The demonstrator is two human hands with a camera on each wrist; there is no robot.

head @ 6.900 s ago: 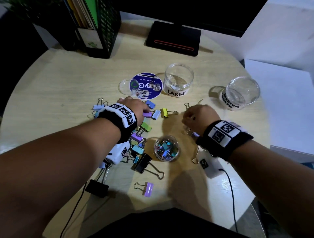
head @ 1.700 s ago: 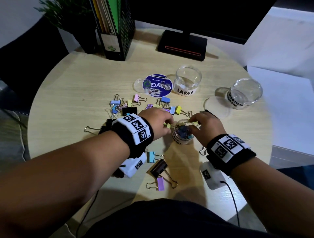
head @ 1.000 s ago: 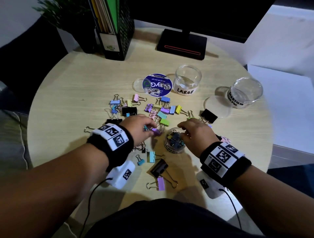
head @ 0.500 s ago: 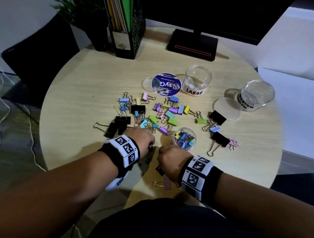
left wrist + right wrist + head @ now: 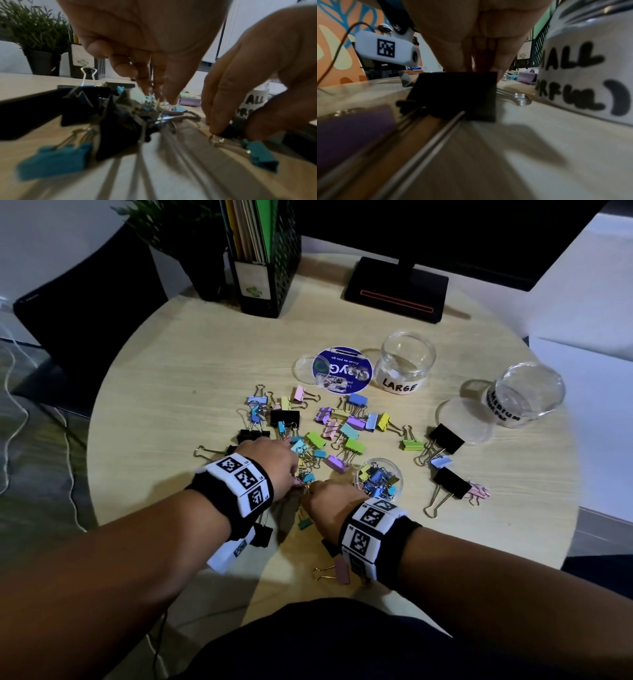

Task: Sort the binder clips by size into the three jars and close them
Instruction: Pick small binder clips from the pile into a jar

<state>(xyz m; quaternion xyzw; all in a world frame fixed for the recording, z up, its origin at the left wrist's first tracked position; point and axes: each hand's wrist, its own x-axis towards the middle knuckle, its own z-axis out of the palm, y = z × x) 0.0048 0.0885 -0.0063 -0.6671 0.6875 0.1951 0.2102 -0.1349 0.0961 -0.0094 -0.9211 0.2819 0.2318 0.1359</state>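
Many coloured and black binder clips [image 5: 342, 433] lie scattered on the round table. The open small jar [image 5: 378, 479], holding several little clips, stands just right of my hands and shows in the right wrist view [image 5: 582, 81]. My left hand [image 5: 298, 479] points down into a tangle of small clips, and its fingertips [image 5: 161, 100] pinch among them. My right hand [image 5: 310, 491] pinches a black clip [image 5: 457, 94] lying on the table [image 5: 229, 130]. The open LARGE jar [image 5: 406, 368] and the open MEDIUM jar [image 5: 524, 395] are at the back right.
A clear lid [image 5: 466, 421] lies by the MEDIUM jar. A small lid [image 5: 303, 366] and a blue printed disc [image 5: 342, 369] lie left of the LARGE jar. A black file holder [image 5: 263, 254], a plant and a monitor base [image 5: 394, 289] stand at the far edge. A teal clip [image 5: 260, 154] lies by my right thumb.
My right hand has left the small jar and come left and nearer, onto the black clip. My left hand has drawn back to the small clips beside it.
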